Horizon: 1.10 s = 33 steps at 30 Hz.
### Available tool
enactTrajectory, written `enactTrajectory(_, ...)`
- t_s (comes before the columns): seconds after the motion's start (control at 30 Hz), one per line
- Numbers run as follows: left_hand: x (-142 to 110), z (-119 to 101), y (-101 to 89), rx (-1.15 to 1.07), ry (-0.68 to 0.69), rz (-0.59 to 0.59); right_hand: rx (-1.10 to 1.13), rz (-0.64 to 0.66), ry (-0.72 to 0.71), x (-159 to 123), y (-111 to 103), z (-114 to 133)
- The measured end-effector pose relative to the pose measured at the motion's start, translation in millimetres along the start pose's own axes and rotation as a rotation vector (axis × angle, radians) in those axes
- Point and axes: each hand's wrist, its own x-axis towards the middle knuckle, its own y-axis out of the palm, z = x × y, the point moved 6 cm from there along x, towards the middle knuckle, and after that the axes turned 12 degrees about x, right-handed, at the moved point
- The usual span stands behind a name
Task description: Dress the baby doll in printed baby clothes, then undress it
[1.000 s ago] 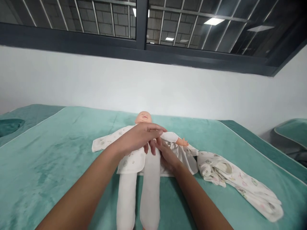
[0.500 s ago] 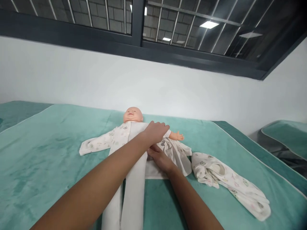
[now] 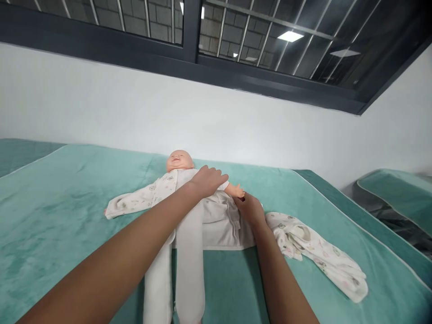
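Observation:
A baby doll (image 3: 180, 160) lies on its back, its head toward the wall. A printed white baby shirt (image 3: 165, 185) covers the sleeved arm at the left, and its other half spreads out under the doll's side at the right. My left hand (image 3: 209, 181) lies across the doll's upper arm at the right, fingers curled over it. Close below the doll's bare hand (image 3: 238, 191), my right hand (image 3: 250, 209) is closed on the shirt's edge; its fingertips are partly hidden. White trousers (image 3: 189, 265) cover the doll's legs.
Another printed white baby garment (image 3: 317, 252) lies bunched at the right on the green padded surface (image 3: 67, 225). A white wall (image 3: 135, 108) rises behind, below a dark-framed window (image 3: 199, 58) with metal bars. Farther right stands another green-covered surface (image 3: 394, 193).
My right hand has moved up and right from beside the doll's body to near its bare hand. The shirt's loose half lies flatter. My left hand stays on the doll's arm.

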Motion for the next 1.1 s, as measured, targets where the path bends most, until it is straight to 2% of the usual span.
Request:
enactTrajectory(0.17,-1,-3,5.5,0.008,0.009,0.130,0.178,-0.115,0.018,1,-13,4)
enactTrajectory(0.23,3,-4,9.0,-0.041,-0.036,0.169,0.391,-0.090,0.062,-1,-17,6)
enactTrajectory(0.33,12,-4,16.6,-0.092,-0.122,0.194,0.851,-0.008,0.121,-7,-20,18)
enactTrajectory(0.43,18,-6,24.5,-0.155,-0.224,0.185,1.041,-0.045,0.133,-13,-25,38)
enactTrajectory(0.5,18,-8,28.0,-0.218,-0.291,0.164,1.071,-0.002,0.109,-15,-21,56)
enactTrajectory(0.6,13,-6,30.5,-0.342,-0.384,0.136,1.089,0.169,0.065,-18,-6,84)
enactTrajectory(0.67,9,1,29.9,-0.463,-0.426,0.118,1.081,0.238,0.070,-19,5,96)
enactTrajectory(0.83,1,32,17.6,-0.914,-0.390,0.066,1.020,0.418,0.088,-20,30,116)
enactTrajectory(0.97,-20,57,4.7,-1.186,-0.470,-0.033,0.814,0.547,-0.067,-22,50,140)
enactTrajectory(1.1,-37,72,3.7,-1.292,-0.538,-0.163,0.608,0.631,-0.249,-33,72,160)
